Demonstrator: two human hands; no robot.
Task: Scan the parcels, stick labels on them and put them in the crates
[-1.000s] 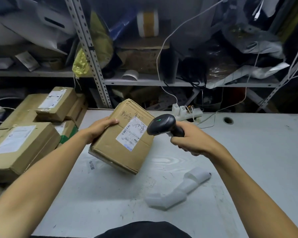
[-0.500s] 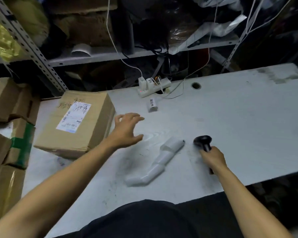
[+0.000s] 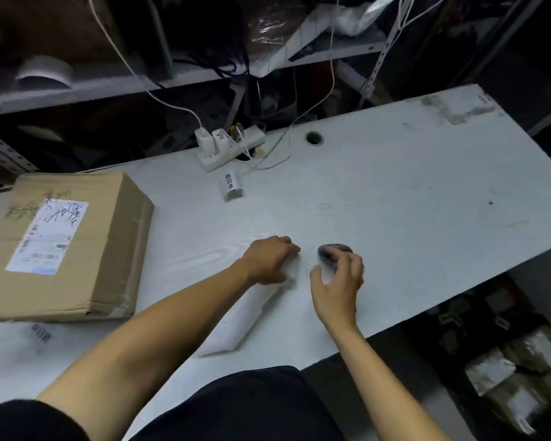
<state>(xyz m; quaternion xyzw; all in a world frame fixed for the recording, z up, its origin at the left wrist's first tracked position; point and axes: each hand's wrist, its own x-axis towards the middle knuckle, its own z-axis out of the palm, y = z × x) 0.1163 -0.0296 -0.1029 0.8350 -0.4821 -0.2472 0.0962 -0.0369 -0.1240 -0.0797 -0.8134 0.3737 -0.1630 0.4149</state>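
A brown cardboard parcel (image 3: 77, 249) with a white shipping label (image 3: 46, 237) lies flat at the table's left side, with neither hand on it. A white label strip (image 3: 236, 323) lies on the table in front of me. My left hand (image 3: 269, 259) curls its fingers down over the strip's rolled far end. Just to its right, the black scanner (image 3: 331, 251) lies on the table, its head showing beyond my right hand (image 3: 339, 281). That hand covers the handle, thumb on one side and curled fingers on the other.
A small label roll (image 3: 231, 187) and a white power strip (image 3: 229, 148) with cables sit at the table's (image 3: 427, 202) back edge, by a cable hole (image 3: 314, 137). Cluttered shelves stand behind. Wrapped packages (image 3: 506, 377) lie on the floor under the right edge.
My left hand let go of the parcel, which now lies flat, and came down onto the label strip's rolled end. My right hand lowered the scanner onto the table.
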